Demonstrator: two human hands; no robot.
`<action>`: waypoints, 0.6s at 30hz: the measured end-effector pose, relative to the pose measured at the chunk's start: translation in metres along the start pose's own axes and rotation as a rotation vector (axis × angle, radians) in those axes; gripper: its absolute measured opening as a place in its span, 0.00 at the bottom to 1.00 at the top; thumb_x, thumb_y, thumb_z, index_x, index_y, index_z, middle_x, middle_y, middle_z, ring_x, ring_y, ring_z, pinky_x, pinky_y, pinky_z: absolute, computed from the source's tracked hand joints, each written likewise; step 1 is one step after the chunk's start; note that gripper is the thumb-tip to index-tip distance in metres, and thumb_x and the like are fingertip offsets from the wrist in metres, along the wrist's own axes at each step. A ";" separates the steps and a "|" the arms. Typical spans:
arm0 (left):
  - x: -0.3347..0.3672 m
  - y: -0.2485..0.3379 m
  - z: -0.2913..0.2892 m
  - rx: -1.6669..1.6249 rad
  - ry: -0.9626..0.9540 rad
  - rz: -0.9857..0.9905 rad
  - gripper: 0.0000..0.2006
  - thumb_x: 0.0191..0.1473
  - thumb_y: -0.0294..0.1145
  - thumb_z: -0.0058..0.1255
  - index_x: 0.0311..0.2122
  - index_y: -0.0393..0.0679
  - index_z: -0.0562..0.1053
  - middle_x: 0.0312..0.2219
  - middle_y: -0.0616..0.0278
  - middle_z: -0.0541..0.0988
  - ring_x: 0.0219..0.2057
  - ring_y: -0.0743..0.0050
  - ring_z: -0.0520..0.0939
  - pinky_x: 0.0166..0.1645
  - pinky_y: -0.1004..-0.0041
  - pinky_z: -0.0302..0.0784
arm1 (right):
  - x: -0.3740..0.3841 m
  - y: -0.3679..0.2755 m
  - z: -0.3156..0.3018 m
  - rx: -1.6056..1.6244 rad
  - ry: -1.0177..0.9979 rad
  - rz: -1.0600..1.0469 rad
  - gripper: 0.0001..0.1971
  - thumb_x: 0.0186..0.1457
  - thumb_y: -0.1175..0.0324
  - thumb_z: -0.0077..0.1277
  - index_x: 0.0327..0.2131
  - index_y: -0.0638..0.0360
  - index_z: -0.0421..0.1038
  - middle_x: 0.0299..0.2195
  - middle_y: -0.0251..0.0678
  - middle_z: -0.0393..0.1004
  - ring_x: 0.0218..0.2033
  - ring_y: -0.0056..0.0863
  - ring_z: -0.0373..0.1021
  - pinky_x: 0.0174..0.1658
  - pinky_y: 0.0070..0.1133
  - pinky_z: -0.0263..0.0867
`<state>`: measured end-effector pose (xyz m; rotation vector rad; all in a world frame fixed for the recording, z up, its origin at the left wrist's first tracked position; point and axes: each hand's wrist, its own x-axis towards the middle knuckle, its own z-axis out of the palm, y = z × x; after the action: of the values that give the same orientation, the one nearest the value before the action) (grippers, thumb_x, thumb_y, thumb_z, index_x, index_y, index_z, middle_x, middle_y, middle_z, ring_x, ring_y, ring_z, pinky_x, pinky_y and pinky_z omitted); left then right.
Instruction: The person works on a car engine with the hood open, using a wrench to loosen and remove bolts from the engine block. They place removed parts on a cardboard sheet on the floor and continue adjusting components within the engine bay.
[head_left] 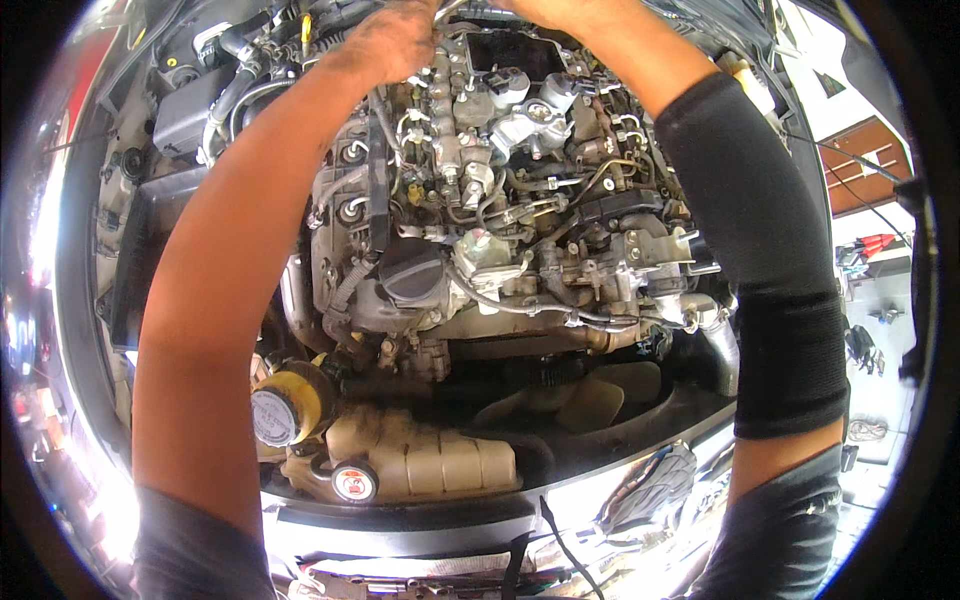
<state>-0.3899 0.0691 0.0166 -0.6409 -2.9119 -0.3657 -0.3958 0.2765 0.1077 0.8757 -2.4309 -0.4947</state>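
Both my arms reach over an exposed engine (pixel 480 200) to its far end. My left hand (pixel 395 42) is closed at the top edge of the view, its fingers curled beside a shiny metal piece (pixel 452 10) that is mostly cut off. What the fingers hold is hidden. Only the wrist side of my right hand (pixel 535 8) shows, to the right of that piece; its fingers are out of the picture. Just below the hands are a dark rectangular opening (pixel 515 52) and a silver metal housing (pixel 530 128). A black sleeve covers much of my right arm.
In front of the engine sit a tan plastic tank (pixel 430 455), a yellowish reservoir with a round cap (pixel 295 400) and fan blades (pixel 595 400). A black round cap (pixel 410 272) tops the engine. A dark glove (pixel 655 485) lies on the front edge. Tools (pixel 420 585) lie below.
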 end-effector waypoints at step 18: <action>0.092 -0.103 0.130 0.192 -0.070 0.185 0.25 0.65 0.46 0.58 0.64 0.46 0.76 0.61 0.47 0.81 0.63 0.51 0.81 0.68 0.59 0.76 | 0.013 -0.098 0.046 -0.002 -0.349 0.025 0.13 0.63 0.66 0.55 0.45 0.54 0.88 0.45 0.40 0.89 0.47 0.39 0.86 0.48 0.36 0.81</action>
<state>-0.5274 0.0489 -0.1123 -0.8975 -2.8719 -0.0419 -0.3835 0.2041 0.0267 0.8121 -2.7498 -0.6890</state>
